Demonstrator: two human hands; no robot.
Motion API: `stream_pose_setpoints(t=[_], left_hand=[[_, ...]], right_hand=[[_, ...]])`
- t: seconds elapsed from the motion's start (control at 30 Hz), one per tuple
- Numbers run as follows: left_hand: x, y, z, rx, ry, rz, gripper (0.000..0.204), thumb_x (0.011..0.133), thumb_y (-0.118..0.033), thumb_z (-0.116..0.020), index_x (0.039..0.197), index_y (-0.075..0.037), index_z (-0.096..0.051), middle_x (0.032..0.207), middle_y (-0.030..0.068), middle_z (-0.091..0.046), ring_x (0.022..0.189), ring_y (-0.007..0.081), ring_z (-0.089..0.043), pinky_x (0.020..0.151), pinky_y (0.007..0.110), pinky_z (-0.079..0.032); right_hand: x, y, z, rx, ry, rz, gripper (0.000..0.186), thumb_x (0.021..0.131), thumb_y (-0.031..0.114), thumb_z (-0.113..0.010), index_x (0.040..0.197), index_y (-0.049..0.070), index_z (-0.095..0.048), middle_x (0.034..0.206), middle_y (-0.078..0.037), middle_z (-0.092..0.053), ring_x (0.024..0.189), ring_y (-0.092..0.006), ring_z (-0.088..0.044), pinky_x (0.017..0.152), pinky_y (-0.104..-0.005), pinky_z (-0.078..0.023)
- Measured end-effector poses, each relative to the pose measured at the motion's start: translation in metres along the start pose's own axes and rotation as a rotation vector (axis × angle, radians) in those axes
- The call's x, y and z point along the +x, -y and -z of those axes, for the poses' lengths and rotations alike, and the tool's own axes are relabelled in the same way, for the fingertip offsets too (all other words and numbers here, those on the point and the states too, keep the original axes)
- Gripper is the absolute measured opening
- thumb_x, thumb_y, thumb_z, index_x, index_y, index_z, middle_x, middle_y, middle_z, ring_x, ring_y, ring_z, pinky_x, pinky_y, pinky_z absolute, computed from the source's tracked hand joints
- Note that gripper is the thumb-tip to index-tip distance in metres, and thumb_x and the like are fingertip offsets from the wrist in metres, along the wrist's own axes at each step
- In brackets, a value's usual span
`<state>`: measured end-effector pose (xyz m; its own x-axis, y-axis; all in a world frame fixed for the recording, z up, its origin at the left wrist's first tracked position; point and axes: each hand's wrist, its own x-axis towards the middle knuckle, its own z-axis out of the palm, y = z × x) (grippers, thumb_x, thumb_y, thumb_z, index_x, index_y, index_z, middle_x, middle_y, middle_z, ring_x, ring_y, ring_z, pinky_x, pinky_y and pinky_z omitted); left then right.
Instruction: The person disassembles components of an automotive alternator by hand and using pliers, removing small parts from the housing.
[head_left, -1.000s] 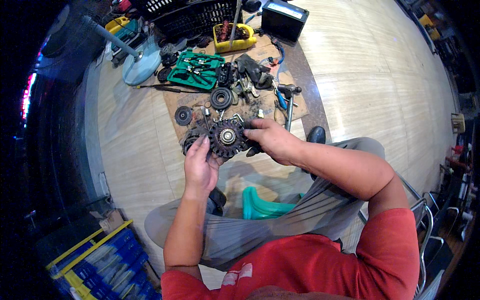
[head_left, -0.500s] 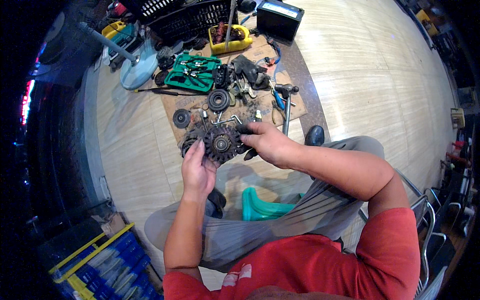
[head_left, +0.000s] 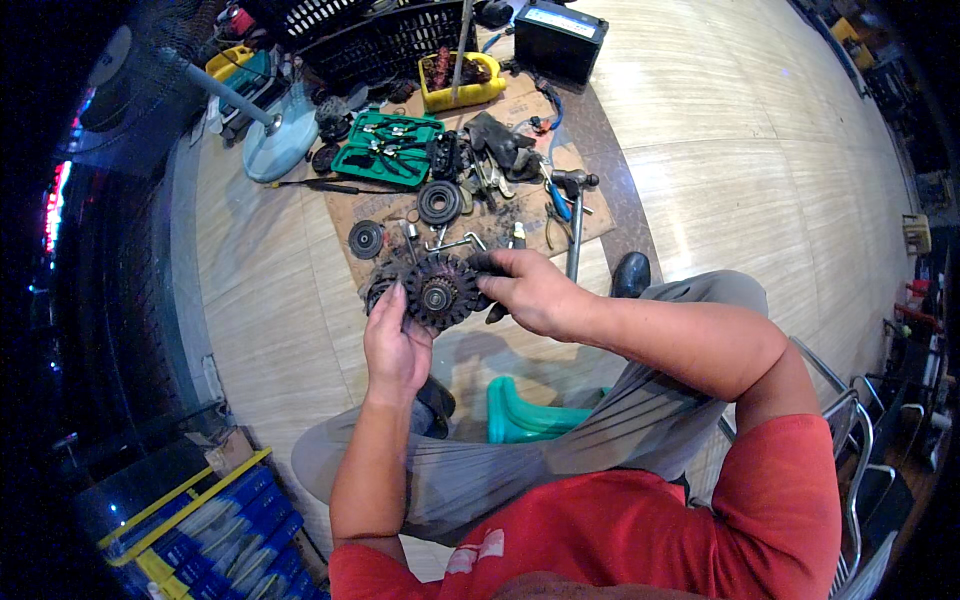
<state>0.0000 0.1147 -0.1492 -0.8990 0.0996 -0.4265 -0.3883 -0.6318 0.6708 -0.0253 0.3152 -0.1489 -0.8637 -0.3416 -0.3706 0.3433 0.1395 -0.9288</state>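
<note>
Between my two hands is a dark, greasy toothed round metal part (head_left: 440,292) with a ringed hub in its middle; it looks like a rotor from a motor or alternator. My left hand (head_left: 398,345) cradles it from the lower left, thumb up along its side. Gripping its right edge is my right hand (head_left: 512,285), its fingertips black with grime and partly hidden behind the part. Another dark round piece (head_left: 383,283) shows just behind my left fingers; whether it is joined to the toothed part I cannot tell. A bent metal wrench (head_left: 460,243) lies just beyond.
On stained cardboard (head_left: 350,210) lie a black pulley (head_left: 438,203), a smaller disc (head_left: 366,239), a hammer (head_left: 576,220), pliers and a green tool case (head_left: 388,148). Farther back stand a cut yellow jug (head_left: 460,95), black crate (head_left: 375,48) and battery (head_left: 558,42). A green boot (head_left: 530,415) is below my hands.
The toothed part has tilted slightly in my hands, its hub now facing a little lower and to the left. Both hands keep their hold.
</note>
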Motion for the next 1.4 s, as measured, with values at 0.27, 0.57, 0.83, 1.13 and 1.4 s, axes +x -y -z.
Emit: stream_pose_setpoints(t=[0.27,0.57,0.83,1.13,1.4], left_hand=[[0.001,0.002,0.002,-0.003,0.011,-0.023,0.036,0.103,-0.020,-0.038,0.127,0.003,-0.051,0.122,0.0161,-0.061,0.110,0.0291,-0.062,0.095,0.044,-0.050],[0.001,0.002,-0.003,0.015,0.035,0.007,0.036,0.103,-0.023,-0.038,0.125,0.003,-0.051,0.120,0.0159,-0.062,0.108,0.0280,-0.063,0.093,0.043,-0.052],[0.001,0.002,-0.005,0.036,0.013,0.041,0.033,0.102,-0.020,-0.042,0.123,0.002,-0.052,0.118,0.0149,-0.063,0.107,0.0260,-0.063,0.092,0.042,-0.053],[0.001,0.004,-0.007,0.063,0.044,0.040,0.031,0.100,-0.019,-0.047,0.121,0.002,-0.055,0.116,0.0130,-0.064,0.106,0.0237,-0.064,0.091,0.041,-0.054],[0.002,0.004,-0.006,0.049,0.034,0.068,0.030,0.100,-0.019,-0.046,0.119,0.002,-0.056,0.113,0.0127,-0.065,0.102,0.0229,-0.066,0.088,0.038,-0.056]], right_hand=[[0.000,-0.001,-0.001,-0.021,-0.009,0.003,0.028,0.086,0.018,-0.057,0.100,-0.006,-0.062,0.085,-0.023,-0.066,0.080,-0.0288,-0.063,0.077,-0.0410,-0.049],[-0.001,-0.002,0.002,-0.014,-0.016,-0.002,0.028,0.086,0.018,-0.058,0.100,-0.006,-0.063,0.085,-0.023,-0.067,0.079,-0.0282,-0.063,0.076,-0.0403,-0.049],[0.001,-0.005,0.002,0.010,-0.016,-0.030,0.029,0.086,0.019,-0.058,0.101,-0.006,-0.064,0.084,-0.022,-0.067,0.079,-0.0290,-0.065,0.075,-0.0403,-0.050],[0.001,-0.003,0.005,-0.010,-0.020,-0.070,0.029,0.085,0.018,-0.059,0.102,-0.006,-0.065,0.086,-0.023,-0.068,0.081,-0.0292,-0.065,0.076,-0.0406,-0.050],[0.001,-0.002,0.005,0.041,-0.015,-0.094,0.028,0.085,0.017,-0.059,0.101,-0.006,-0.065,0.081,-0.018,-0.068,0.074,-0.0223,-0.062,0.071,-0.0382,-0.050]])
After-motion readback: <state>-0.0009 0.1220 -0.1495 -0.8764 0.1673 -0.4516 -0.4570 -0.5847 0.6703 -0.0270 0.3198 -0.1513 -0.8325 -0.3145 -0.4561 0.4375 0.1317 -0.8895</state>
